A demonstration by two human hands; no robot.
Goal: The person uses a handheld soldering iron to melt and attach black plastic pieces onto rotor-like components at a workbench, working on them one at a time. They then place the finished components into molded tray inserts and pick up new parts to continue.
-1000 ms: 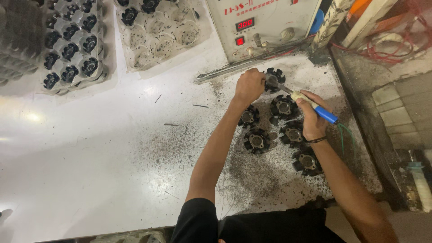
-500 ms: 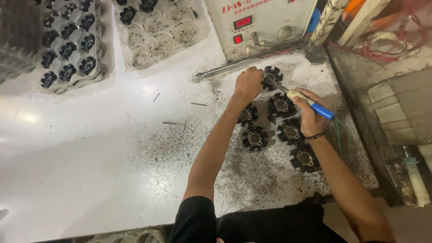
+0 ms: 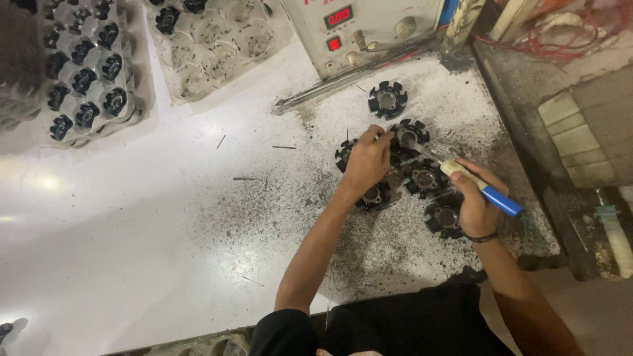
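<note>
1. A white workbench, seen from above, is dusted with dark filings on its right half. A grey machine with a red digital display stands at the far edge.
2. Two moulded trays sit at the far left. The left tray holds rows of black round parts; the middle tray is mostly empty cups.
3. Six black finned rotor parts lie on the dirty patch. One rotor sits alone nearest the machine; half a second ago the left hand rested on it.
4. The left hand has since drawn back toward the body. It now lies curled over the cluster, fingertips pinching the rim of the next rotor, which lies flat on the bench.
5. The right hand is closed around a blue-handled pen-like tool. Its metal tip has followed and touches that same rotor's centre.
6. Judging by this shift, work has passed from the far rotor to the next one.
</note>
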